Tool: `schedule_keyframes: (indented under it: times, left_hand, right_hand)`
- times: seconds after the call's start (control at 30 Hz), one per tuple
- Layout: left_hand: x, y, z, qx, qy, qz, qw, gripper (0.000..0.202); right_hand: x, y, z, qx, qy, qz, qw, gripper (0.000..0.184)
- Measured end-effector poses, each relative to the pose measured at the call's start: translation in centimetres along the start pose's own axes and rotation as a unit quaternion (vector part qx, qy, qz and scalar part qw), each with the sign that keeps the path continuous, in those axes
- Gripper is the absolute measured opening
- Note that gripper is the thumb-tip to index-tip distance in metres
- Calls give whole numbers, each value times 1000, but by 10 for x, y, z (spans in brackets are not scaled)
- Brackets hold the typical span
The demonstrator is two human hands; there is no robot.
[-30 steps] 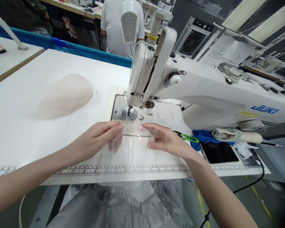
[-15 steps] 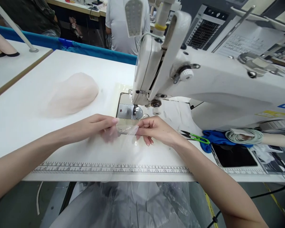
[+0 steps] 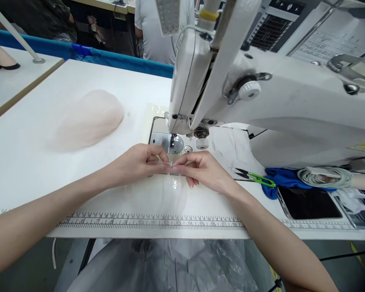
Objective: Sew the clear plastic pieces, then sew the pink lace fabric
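Note:
My left hand (image 3: 140, 164) and my right hand (image 3: 202, 170) meet fingertip to fingertip in front of the white sewing machine (image 3: 261, 93). Both pinch the top edge of a thin, see-through piece of sheer fabric (image 3: 170, 194) that lies on the white table (image 3: 24, 162) below them. The pinch sits just short of the metal needle plate (image 3: 167, 142) and presser foot. Each hand has its fingers closed on the fabric edge.
A pile of pale pink sheer fabric (image 3: 88, 119) lies at the left. Green thread snips (image 3: 255, 177), a blue cloth (image 3: 284, 178) and a dark phone (image 3: 310, 207) lie at the right. A printed ruler (image 3: 152, 222) runs along the front edge. A person in white stands behind.
My hands have come together: they were apart holding the fabric edge stretched, and now their fingertips touch in front of the needle plate. The fabric hangs lower and folded.

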State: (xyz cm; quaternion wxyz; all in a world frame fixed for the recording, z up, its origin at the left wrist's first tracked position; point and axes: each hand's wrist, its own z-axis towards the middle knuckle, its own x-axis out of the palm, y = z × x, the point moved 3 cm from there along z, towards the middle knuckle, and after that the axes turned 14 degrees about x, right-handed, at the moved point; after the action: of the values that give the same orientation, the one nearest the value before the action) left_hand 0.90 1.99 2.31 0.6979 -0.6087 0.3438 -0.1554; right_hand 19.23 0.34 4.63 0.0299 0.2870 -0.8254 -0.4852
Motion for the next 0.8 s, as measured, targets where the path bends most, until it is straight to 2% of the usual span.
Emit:
schedule_keyframes:
  times: [0.17,0.3,0.4,0.47,0.57,0.8]
  left_hand:
    - [5,-5,-6,49,-53,104,992,23]
    - [9,-7,-8,106,-48,154,981,22]
    - [9,-6,-11,146,-86,196,966,21]
    - [10,-5,-13,168,-108,232,952,20]
    - [12,-4,-16,181,-113,265,940,20]
    - [13,-3,-16,179,-116,276,937,20]
  right_hand:
    - [5,-7,-3,-18,-61,12,998,26]
    - [8,-6,-6,-81,-125,-54,987,15]
    - [9,-6,-9,-112,-163,-87,976,7]
    - [10,-6,-10,-125,-170,-86,974,10]
    - [12,-5,-12,-156,-165,-99,969,11]
    - [13,-5,-13,-179,-172,-119,961,7]
